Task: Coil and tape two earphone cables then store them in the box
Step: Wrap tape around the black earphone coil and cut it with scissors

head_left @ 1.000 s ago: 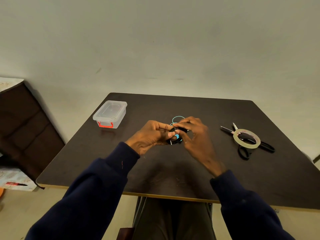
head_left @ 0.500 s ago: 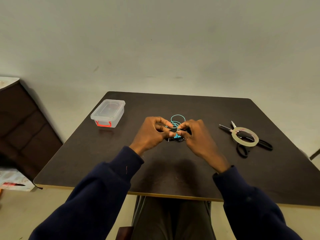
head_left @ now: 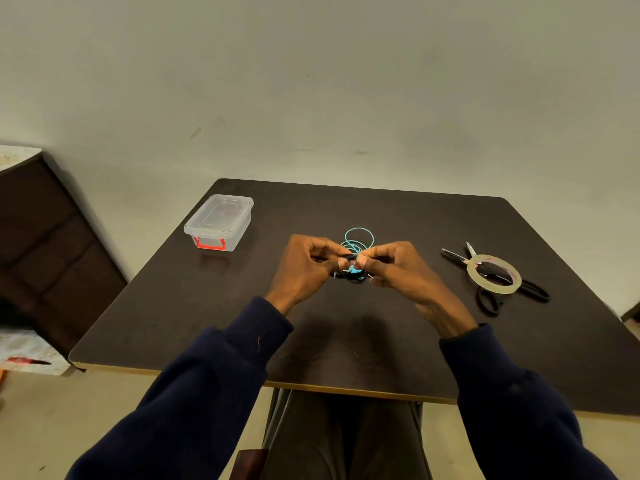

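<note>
- Coiling step, by the look: pinching black cable point(head_left: 351, 278) w/ L grip point(head_left: 308, 265) & R grip point(head_left: 398, 268), mid counter point(head_left: 381, 209).
- Teal cable point(head_left: 360, 237) looped just beyond, touching fingers.
- Box point(head_left: 218, 221) far left, lid on.
- Next, prob.: reach right for tape roll point(head_left: 493, 273) atop scissors point(head_left: 488, 301).

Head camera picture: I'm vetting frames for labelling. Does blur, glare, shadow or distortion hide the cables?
Head view: dim, even light, no harsh glare; soft shadow on the table; wide-angle bends the table edges; the black cable, pinched by left hand and right hand, merges with the dark top; the teal cable reads clearly.
</note>
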A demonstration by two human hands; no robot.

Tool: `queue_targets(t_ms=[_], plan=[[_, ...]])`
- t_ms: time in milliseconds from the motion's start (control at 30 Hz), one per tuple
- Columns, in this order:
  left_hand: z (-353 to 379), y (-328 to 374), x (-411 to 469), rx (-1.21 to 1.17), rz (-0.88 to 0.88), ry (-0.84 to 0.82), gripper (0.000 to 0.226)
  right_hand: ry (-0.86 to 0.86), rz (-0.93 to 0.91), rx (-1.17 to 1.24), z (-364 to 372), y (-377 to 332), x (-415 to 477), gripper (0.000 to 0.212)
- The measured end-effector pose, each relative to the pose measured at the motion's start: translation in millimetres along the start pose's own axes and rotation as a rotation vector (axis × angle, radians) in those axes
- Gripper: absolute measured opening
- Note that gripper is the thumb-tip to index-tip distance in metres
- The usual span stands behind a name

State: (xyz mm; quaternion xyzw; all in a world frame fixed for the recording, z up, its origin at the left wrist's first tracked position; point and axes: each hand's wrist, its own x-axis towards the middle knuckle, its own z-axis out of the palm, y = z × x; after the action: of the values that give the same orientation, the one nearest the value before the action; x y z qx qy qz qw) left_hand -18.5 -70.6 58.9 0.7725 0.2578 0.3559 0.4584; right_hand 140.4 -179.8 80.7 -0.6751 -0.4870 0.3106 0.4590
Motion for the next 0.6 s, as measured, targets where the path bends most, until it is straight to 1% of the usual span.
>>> queue_targets(t_ms=[67,133,167,300,367,533,600], plan=[[0,0,1,-0.001,-0.005,0.004,0.016,0.044,0.032,0.094,1,1,0,0.013],[0,0,1,-0.007,-0.017,-0.001,0.017,0.099,0.017,0.153,3,2,-1,0.007],[1,0,1,-0.012,-0.023,-0.003,0.017,0.116,0.007,0.176,4,2,-2,0.009],[0,-2,1,-0.062,-0.056,-0.004,0.016,0.129,-0.029,0.244,6,2,-4,0.025],[0,-1,1,-0.082,-0.074,-0.005,0.016,0.111,-0.035,0.226,7,2,-5,0.026],[2,0,1,-0.058,-0.07,-0.011,0.016,0.117,-0.102,0.005,8,6,-1,0.03],[4,0,0,-0.032,-0.054,-0.015,0.016,0.139,-0.109,-0.035,11,6,-1,0.027]])
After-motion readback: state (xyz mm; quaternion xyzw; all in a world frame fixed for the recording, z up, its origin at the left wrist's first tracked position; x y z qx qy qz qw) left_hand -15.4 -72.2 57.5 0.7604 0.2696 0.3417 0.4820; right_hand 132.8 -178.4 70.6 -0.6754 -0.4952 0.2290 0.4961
